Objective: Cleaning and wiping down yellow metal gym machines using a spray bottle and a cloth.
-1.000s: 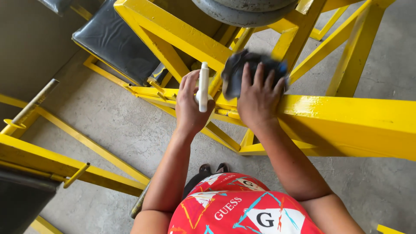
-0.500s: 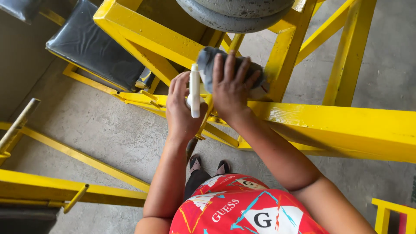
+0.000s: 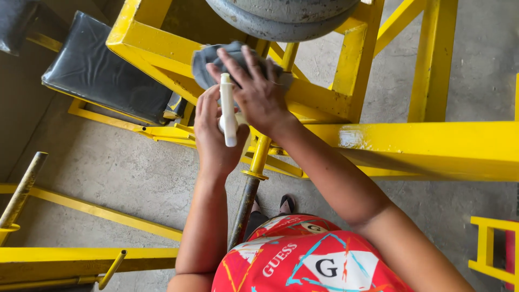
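Grey cloth pressed on the yellow frame at 12 o'clock.
Right hand grip flattens the cloth; left hand, at 7 o'clock of it, clasps an upright white spray bottle.

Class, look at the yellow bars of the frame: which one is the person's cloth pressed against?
The upper slanted yellow beam just below the grey weight plate. The right hand presses the grey cloth onto it; the other bars go untouched.
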